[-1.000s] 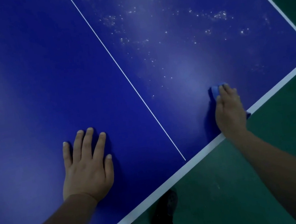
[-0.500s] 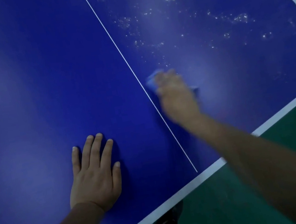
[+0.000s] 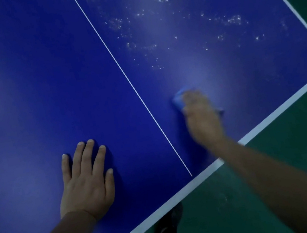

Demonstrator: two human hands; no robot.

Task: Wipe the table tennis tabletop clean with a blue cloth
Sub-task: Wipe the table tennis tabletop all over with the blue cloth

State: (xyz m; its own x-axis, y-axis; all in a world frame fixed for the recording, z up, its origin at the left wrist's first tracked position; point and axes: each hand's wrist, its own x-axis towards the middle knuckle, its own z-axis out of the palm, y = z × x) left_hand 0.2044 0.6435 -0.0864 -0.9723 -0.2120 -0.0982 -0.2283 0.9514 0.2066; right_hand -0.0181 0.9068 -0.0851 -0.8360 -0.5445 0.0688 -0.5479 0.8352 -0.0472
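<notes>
1. Risk, missed area: white specks (image 3: 232, 20) lie scattered over the far right part of the surface (image 3: 33, 85), well apart from the cloth; short strokes near the edge wd leave them untouched
2. Risk, smearing: cloth looks bunched small under the palm, so contact patch is narrow; a loaded cloth cd drag residue back over the near strip rather than lift it
3. Risk, debris to floor: cloth sits near the white edge band (image 3: 269, 118); a stroke toward the near right wd push dirt off onto the green floor (image 3: 295, 154), where pale marks already show
4. Risk, grip: right hand is motion-blurred, i.e. moving fast; cloth cd slip out from under the fingers
5. Blue cloth (image 3: 178, 98): light blue, crumpled, on the surface just right of the white centre line (image 3: 134, 88), near the near edge; only its far-left part and a corner at the right show, rest hidden by the hand
6. Right hand (image 3: 201, 117): on top of the cloth, pressing it down; blur means I cannot tell if fingers curl round it or lie flat
7. Left hand (image 3: 87, 179): flat, fingers straight & slightly spread, palm down on the surface left of the line, holding nothing; appears to be a brace
</notes>
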